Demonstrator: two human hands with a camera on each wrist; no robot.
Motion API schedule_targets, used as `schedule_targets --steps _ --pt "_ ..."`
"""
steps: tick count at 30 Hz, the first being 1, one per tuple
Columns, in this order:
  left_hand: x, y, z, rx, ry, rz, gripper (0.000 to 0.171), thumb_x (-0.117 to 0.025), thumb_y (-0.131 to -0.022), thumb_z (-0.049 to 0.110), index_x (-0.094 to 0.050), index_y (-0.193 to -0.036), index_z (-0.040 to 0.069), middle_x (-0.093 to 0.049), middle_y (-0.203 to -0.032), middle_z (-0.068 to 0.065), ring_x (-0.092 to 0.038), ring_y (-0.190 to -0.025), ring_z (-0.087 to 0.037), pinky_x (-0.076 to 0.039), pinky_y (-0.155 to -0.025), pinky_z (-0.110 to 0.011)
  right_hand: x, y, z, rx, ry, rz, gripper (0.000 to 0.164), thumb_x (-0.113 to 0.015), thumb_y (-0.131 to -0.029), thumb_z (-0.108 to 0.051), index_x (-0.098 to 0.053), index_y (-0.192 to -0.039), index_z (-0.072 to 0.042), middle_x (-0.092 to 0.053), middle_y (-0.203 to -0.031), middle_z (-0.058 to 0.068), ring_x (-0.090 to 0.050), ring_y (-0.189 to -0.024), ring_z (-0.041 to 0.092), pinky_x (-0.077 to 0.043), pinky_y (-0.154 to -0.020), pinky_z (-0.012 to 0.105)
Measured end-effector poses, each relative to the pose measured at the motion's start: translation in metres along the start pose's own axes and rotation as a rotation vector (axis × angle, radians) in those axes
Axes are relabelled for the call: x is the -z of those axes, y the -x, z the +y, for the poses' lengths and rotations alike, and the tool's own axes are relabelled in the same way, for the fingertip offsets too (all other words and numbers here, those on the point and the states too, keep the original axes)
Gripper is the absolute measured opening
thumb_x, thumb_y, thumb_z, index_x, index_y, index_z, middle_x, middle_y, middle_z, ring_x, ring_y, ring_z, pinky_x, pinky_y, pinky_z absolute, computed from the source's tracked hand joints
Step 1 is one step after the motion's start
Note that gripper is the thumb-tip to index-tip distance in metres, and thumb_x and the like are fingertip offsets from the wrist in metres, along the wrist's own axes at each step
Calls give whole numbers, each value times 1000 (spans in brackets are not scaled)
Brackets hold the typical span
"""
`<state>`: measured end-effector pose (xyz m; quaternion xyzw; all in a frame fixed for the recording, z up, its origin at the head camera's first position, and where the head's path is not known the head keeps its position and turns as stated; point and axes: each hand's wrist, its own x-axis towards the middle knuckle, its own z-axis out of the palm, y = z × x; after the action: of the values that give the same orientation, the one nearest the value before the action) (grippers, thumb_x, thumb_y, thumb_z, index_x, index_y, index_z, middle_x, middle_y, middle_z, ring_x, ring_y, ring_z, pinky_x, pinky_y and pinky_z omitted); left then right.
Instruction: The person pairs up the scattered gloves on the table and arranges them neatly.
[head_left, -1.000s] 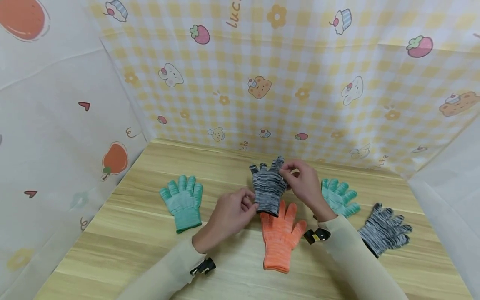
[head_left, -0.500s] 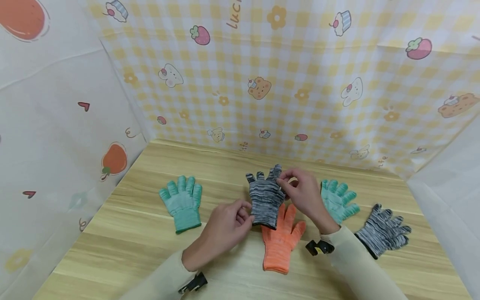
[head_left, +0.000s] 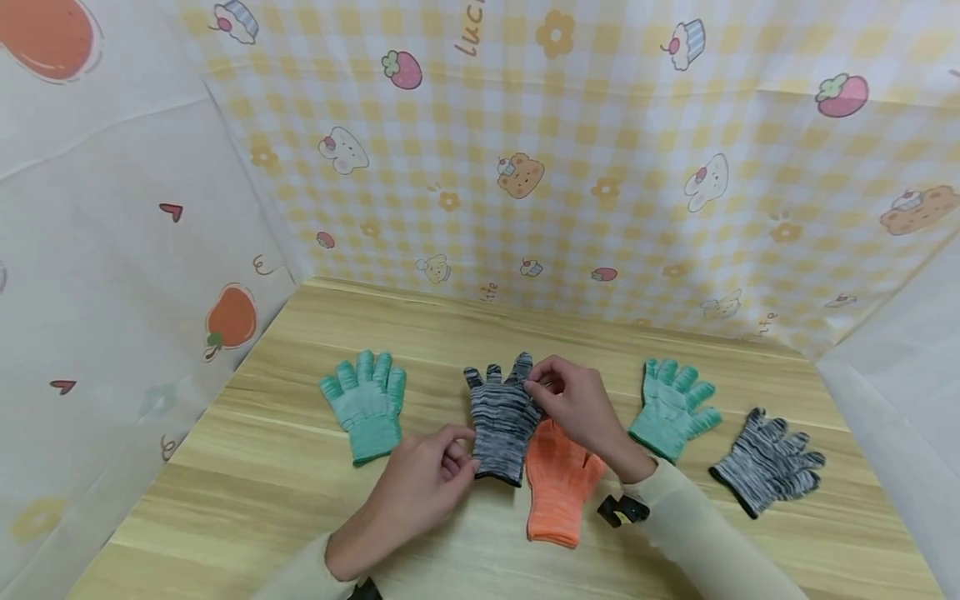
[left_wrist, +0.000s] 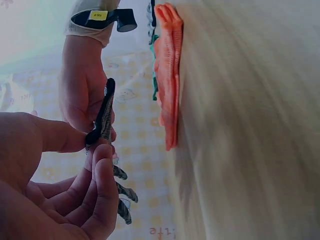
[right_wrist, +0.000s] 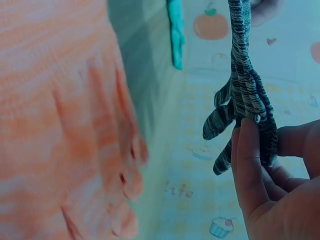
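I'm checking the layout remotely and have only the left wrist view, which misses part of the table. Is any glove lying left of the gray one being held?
Observer: Yes, the head view shows a green glove there, its fingers pointing away from the person.
Operator: Where does the right hand grip the held gray glove?
Observer: It pinches the glove toward the finger end; the right wrist view shows that closely.
Operator: Which glove lies farthest right?
Observer: In the head view, a second gray glove, lying on the table.
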<state>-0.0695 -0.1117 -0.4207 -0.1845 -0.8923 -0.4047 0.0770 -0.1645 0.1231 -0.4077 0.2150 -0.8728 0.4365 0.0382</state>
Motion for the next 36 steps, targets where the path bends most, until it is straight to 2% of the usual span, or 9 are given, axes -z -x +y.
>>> schedule_targets --steps 5,13,28,36 --pt "0 6 -6 21 -27 -12 28 -76 -82 11 -69 -108 2 -62 -71 16 -58 -63 5 -51 -58 -17 -12 -2 4 5 24 -55 4 -70 -92 -17 -67 -94 -16 -66 -79 -8 -62 -67 6 -52 -61 27" --pt "0 12 -15 52 -52 -41 29 -75 -83 11 -69 -110 0 -62 -70 15 -57 -62 6 -49 -56 -15 -25 -8 12 -36 48 -118 4 -71 -91 -19 -67 -92 -17 -67 -81 -8 -64 -67 8 -52 -61 27" --pt "4 23 -28 66 -123 -62 32 -77 -81 12 -69 -109 -2 -58 -66 17 -52 -57 7 -48 -55 -17 -39 -17 12 -9 121 -223 9 -74 -88 -16 -66 -87 -20 -66 -79 -11 -61 -70 4 -51 -64 27" --pt "3 27 -31 85 -136 -72 31 -76 -81 13 -69 -108 -2 -56 -62 19 -50 -54 8 -47 -55 -19 -42 -20 11 -11 158 -288 12 -76 -86 -16 -65 -86 -18 -65 -76 -11 -60 -66 3 -50 -61 26"
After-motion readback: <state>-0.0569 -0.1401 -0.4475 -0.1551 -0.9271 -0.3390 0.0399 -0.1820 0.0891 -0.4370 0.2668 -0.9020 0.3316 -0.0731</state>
